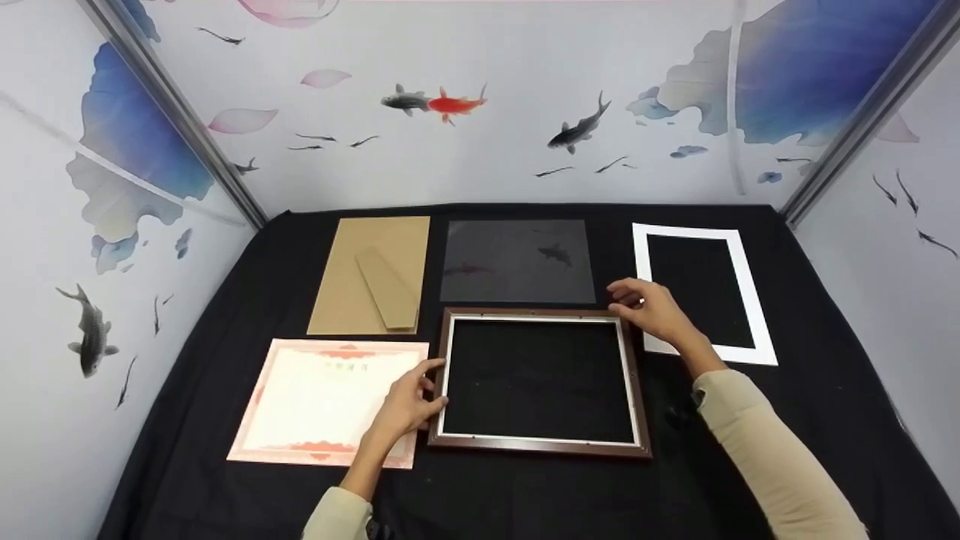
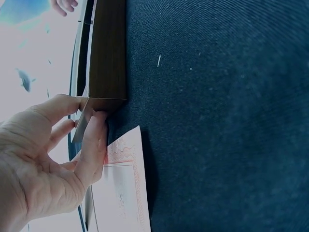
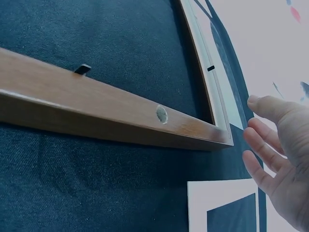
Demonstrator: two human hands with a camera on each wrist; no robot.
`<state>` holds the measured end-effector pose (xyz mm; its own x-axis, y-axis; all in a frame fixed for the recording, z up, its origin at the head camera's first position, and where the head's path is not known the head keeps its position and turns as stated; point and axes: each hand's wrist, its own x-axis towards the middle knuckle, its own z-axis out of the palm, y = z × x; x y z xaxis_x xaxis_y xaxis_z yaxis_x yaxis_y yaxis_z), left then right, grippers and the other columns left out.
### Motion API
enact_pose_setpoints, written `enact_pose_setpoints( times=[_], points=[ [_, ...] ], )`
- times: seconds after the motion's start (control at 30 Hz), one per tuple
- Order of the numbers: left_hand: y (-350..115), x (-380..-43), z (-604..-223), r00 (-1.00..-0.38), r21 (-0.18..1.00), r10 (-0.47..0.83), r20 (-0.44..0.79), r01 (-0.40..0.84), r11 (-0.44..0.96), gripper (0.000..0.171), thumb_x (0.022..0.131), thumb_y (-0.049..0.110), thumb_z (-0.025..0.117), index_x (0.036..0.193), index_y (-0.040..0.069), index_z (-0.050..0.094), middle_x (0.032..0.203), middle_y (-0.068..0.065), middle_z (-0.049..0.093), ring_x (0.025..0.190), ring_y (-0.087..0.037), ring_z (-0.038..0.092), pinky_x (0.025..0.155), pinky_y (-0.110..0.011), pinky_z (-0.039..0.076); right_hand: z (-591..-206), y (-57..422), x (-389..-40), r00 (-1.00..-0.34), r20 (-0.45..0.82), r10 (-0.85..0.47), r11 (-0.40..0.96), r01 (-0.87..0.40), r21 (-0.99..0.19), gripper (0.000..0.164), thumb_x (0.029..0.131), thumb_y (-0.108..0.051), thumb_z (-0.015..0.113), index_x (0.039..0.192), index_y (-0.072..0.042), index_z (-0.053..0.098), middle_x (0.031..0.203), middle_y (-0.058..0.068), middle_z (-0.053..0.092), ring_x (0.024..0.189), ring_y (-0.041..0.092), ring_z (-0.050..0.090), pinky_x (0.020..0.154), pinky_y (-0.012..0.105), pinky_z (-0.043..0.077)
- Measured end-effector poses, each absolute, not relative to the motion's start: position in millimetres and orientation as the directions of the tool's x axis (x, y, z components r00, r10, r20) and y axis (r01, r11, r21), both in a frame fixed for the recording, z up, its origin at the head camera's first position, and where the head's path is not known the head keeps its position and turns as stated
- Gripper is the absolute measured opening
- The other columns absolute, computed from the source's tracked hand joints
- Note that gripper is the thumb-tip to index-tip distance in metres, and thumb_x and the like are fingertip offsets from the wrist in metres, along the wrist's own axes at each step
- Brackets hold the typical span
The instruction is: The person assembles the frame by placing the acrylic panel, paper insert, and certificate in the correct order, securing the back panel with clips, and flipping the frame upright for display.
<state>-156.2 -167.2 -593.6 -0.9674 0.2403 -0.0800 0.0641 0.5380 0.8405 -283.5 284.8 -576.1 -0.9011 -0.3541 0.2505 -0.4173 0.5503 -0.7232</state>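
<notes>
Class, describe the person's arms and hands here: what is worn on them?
The left sleeve and right sleeve are long and pale beige, ending near the wrists. The left hand and right hand are bare: no gloves or rings show. A black item beside the left sleeve is too indistinct to identify.

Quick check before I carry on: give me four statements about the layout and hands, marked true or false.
1. The left hand holds the left side of the brown, wood-grained rectangular frame. True.
2. The right hand grips a white rectangular mat. False: the right hand holds nothing, near the frame's far right corner.
3. In the head view, the tan rectangular board lies left of the grey, glossy rectangular sheet. True.
4. The pink-bordered paper certificate lies right of the frame. False: the certificate lies left.
</notes>
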Motion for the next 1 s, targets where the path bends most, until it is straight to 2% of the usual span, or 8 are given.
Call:
enact_pose_setpoints(
  times=[0.27, 0.5, 0.73, 1.0],
  points=[
    [-166, -154, -596, -0.962, 0.850, 0.250, -0.111, 0.038, 0.525, 0.064, 0.085, -0.003, 0.077, 0.143, 0.008, 0.053, 0.100, -0.016, 0.057, 0.059, -0.017, 0.058, 0.044, -0.034, 0.054, -586, 287, -280, -0.907, 0.220, -0.360, 0.553, -0.397, -0.732, 0.030, 0.089, 0.003, 0.076, 0.118, 0.008, 0.067, 0.105, 0.023, 0.070, 0.091, 0.038, 0.068, 0.078, 0.054, 0.054],
    [-165, -158, -595, -0.963, 0.865, 0.261, -0.063, 0.077, 0.495, 0.063, 0.085, -0.003, 0.076, 0.143, 0.007, 0.053, 0.099, -0.016, 0.058, 0.053, -0.012, 0.054, 0.044, -0.035, 0.054, -584, 284, -291, -0.913, 0.196, -0.358, 0.575, -0.381, -0.723, 0.030, 0.090, 0.004, 0.074, 0.120, 0.007, 0.067, 0.107, 0.024, 0.069, 0.093, 0.039, 0.068, 0.079, 0.053, 0.054],
    [-170, -156, -597, -0.966, 0.873, 0.244, -0.085, 0.046, 0.486, 0.064, 0.085, -0.004, 0.077, 0.143, 0.008, 0.053, 0.098, -0.017, 0.056, 0.058, -0.016, 0.058, 0.044, -0.036, 0.055, -586, 275, -297, -0.917, 0.165, -0.363, 0.584, -0.362, -0.727, 0.029, 0.090, 0.006, 0.073, 0.118, 0.008, 0.067, 0.108, 0.026, 0.068, 0.096, 0.042, 0.067, 0.083, 0.054, 0.053],
    [-170, -158, -597, -0.964, 0.875, 0.253, -0.078, 0.055, 0.481, 0.063, 0.085, -0.003, 0.077, 0.143, 0.009, 0.053, 0.098, -0.016, 0.057, 0.052, -0.011, 0.052, 0.044, -0.035, 0.055, -587, 275, -301, -0.924, 0.160, -0.348, 0.578, -0.346, -0.739, 0.028, 0.090, 0.006, 0.073, 0.117, 0.008, 0.067, 0.107, 0.026, 0.068, 0.095, 0.042, 0.067, 0.083, 0.055, 0.053]
  ],
)
